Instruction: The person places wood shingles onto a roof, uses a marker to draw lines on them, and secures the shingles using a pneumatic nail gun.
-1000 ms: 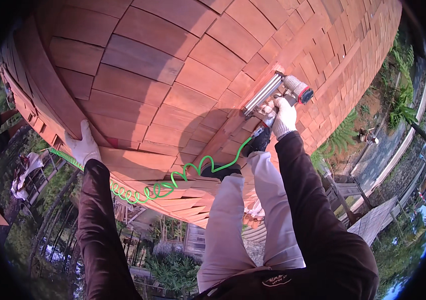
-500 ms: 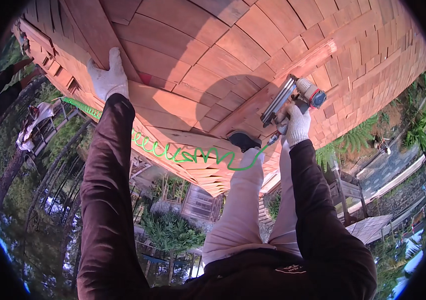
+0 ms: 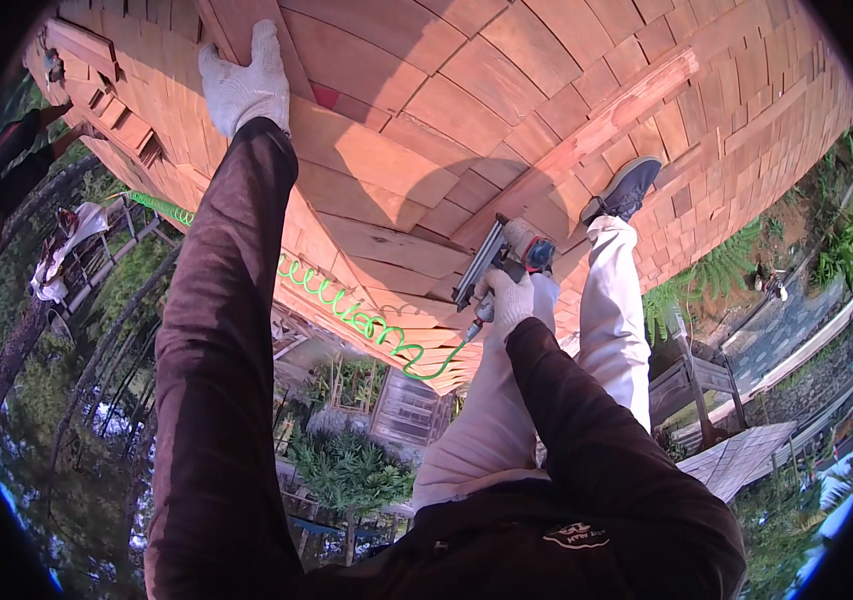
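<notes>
My left hand (image 3: 252,85), in a white work glove, lies on the lower end of a long wooden board (image 3: 292,65) at the upper left, thumb and fingers apart. In a matching glove, my right hand (image 3: 509,298) is wrapped round the grip of a nail gun (image 3: 527,245). The gun hangs just above the wooden shingles, over my left leg, its slim magazine to the left. A coiled green air hose (image 3: 347,312) runs from the gun's handle to the far left. Overlapping reddish shingles (image 3: 427,120) surround both hands.
A raised wooden batten (image 3: 597,115) crosses the shingles diagonally. My right shoe (image 3: 629,188) rests just below it. The roof's lower edge drops away to plants (image 3: 347,460) and a wooden structure far beneath. Another person's arm and dark clothing (image 3: 12,150) show at the far left.
My right hand has brought the nail gun left and down. My right leg has stepped out to the right, onto the shingles. The left hand now appears higher and further right in view.
</notes>
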Available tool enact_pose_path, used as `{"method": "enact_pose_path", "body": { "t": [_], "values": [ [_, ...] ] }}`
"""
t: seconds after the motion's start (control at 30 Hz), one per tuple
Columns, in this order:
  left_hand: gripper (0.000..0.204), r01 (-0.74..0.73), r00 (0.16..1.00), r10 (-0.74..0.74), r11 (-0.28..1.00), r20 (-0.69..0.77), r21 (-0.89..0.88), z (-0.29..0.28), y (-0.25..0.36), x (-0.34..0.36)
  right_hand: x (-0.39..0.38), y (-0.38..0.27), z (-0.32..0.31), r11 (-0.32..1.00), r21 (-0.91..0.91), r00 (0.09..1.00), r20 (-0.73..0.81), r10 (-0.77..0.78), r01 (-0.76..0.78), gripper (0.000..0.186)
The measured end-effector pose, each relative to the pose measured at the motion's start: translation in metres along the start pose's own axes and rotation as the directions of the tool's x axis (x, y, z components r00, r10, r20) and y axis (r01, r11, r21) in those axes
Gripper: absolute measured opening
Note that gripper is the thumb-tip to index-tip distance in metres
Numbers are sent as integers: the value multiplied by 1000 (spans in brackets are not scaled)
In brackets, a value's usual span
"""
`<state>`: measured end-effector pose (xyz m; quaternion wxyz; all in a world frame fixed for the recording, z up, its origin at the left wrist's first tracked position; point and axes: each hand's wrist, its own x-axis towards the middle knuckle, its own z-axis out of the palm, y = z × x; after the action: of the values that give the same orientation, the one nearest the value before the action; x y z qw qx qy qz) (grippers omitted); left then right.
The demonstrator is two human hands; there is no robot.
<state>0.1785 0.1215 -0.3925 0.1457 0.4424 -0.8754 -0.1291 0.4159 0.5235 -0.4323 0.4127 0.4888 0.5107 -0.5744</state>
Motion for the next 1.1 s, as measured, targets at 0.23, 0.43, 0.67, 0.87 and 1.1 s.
{"method": "enact_pose_path", "body": {
  "t": [0.23, 0.43, 0.67, 0.87, 1.1],
  "values": [
    [108, -16, 999, 18, 999, 49, -37, -2, -4, -4, 1, 21, 14, 990, 101, 994, 56, 93, -98, 9],
    [107, -80, 996, 81, 996, 44, -24, -3, -11, -2, 11, 44, 20, 987, 83, 991, 7, 137, -137, 11],
    [86, -61, 997, 40, 934, 69, 352, -28, 47, -35, 12, 44, 9, 979, 77, 981, 74, 180, -186, 13],
    [80, -9, 994, -46, 869, 99, 495, -51, 63, -36, -5, 77, 33, 957, 195, 969, 159, 187, -216, 11],
    [79, -55, 997, 21, 876, 74, 480, -41, 53, -32, 1, 95, 39, 906, 299, 951, 160, 263, -301, 13]
  ]
}}
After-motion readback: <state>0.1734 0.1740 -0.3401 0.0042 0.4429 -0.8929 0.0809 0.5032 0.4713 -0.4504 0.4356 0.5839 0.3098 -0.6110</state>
